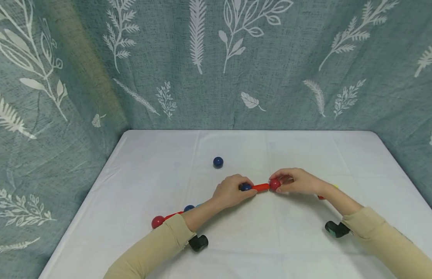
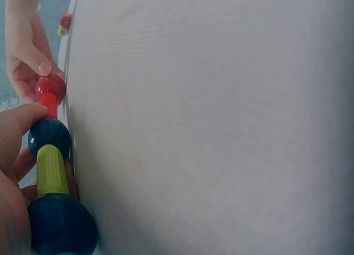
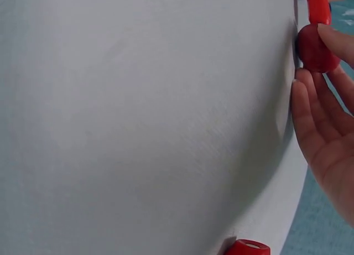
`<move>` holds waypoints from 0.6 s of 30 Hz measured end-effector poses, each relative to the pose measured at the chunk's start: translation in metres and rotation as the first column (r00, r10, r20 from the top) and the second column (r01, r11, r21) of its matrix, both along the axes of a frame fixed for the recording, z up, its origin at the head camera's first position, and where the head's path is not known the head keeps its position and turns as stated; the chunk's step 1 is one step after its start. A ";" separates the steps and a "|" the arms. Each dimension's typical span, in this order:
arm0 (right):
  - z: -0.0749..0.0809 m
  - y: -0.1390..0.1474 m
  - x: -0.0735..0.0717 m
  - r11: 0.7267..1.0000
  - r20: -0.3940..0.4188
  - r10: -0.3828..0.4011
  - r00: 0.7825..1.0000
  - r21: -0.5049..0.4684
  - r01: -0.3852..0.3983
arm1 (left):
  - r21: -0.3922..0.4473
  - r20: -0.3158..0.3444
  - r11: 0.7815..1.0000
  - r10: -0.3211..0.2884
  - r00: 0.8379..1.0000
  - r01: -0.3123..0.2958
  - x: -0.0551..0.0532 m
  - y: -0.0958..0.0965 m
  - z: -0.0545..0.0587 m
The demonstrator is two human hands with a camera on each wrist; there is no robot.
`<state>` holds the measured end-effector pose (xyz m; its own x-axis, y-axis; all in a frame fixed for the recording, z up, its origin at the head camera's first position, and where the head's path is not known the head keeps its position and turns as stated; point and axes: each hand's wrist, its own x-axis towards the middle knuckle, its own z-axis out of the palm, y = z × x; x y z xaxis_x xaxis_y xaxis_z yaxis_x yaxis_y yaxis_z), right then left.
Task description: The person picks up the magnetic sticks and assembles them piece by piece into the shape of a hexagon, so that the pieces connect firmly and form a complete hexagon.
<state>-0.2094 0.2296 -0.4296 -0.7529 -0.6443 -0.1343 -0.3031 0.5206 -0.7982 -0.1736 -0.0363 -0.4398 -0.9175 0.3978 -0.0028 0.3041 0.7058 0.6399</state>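
Note:
My left hand [image 1: 233, 190] grips a dark blue ball [image 1: 245, 187], its thumb reaching onto the short red rod [image 1: 260, 188] beside it. At the rod's other end is a red ball [image 1: 275, 184], pinched between the thumb and fingers of my right hand [image 1: 297, 181]. Ball and rod meet end to end in the right wrist view. Behind the gripped ball, the left wrist view shows a yellow-green rod [image 2: 52, 172] joining it to another blue ball [image 2: 62, 224]. My left hand and forearm hide this stretch from the head view.
A loose blue ball [image 1: 218, 162] lies farther back on the white tabletop [image 1: 306, 155]. Left of my left forearm are a red ball [image 1: 158, 221], a red rod [image 1: 173, 215] and a blue ball [image 1: 189, 208] in line. A red piece [image 3: 249, 248] lies near my right wrist.

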 end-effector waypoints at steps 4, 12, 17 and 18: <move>0.000 -0.001 0.002 1.000 -0.006 0.011 1.000 -0.007 -0.011 | -0.002 -0.005 1.000 -0.001 1.000 0.001 0.000 0.000 0.000; -0.002 -0.008 0.002 1.000 -0.064 0.016 0.998 -0.023 -0.018 | -0.008 -0.002 1.000 0.010 1.000 -0.010 0.000 0.000 0.001; -0.004 -0.020 0.003 0.999 -0.125 0.032 0.992 -0.033 -0.037 | 0.019 -0.003 1.000 0.007 1.000 -0.007 -0.001 -0.001 0.002; -0.003 -0.022 0.004 0.999 -0.140 0.033 0.990 -0.032 -0.038 | 0.030 -0.001 1.000 0.003 1.000 -0.003 -0.001 -0.001 0.002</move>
